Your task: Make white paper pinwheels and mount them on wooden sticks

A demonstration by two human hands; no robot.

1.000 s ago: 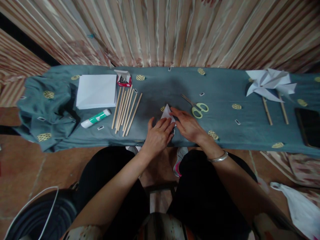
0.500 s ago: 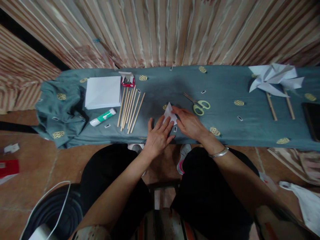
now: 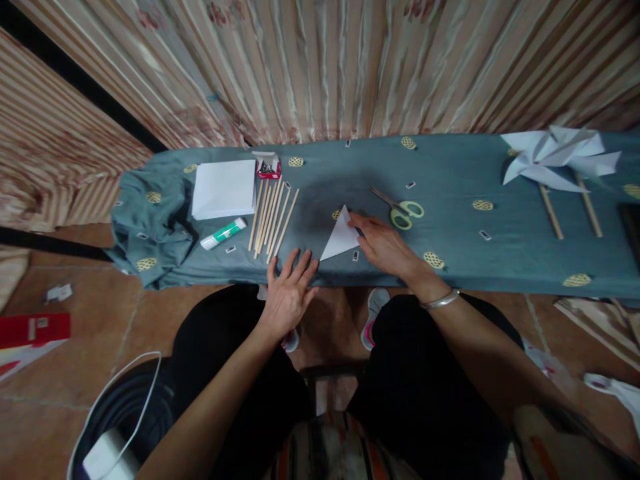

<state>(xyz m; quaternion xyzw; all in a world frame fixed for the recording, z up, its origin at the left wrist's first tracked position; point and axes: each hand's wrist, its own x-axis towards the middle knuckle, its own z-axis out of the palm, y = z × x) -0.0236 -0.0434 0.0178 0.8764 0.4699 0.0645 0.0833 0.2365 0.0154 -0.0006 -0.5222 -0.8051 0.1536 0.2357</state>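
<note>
A white sheet of paper folded into a triangle (image 3: 340, 238) lies near the front edge of the cloth-covered table. My right hand (image 3: 384, 248) is at its right side, with curled fingers and thumb holding that edge. By the paper's lower left corner, my left hand (image 3: 291, 288) rests at the table's front edge, fingers spread and holding nothing. Scissors (image 3: 400, 208) with pale green handles lie behind my right hand. Several thin wooden sticks (image 3: 273, 220) lie to the left, beyond my left fingertips.
A stack of white paper (image 3: 223, 189), a glue stick (image 3: 223, 233) and a small red box of metal pins (image 3: 268, 167) are at the left. White paper pinwheels (image 3: 555, 157) on sticks lie at the right, near a dark object (image 3: 630, 230) at the frame's edge.
My left hand has moved off the paper, left and toward me, uncovering more of the triangle. My right hand stays at the paper's right edge. The view has shifted slightly.
</note>
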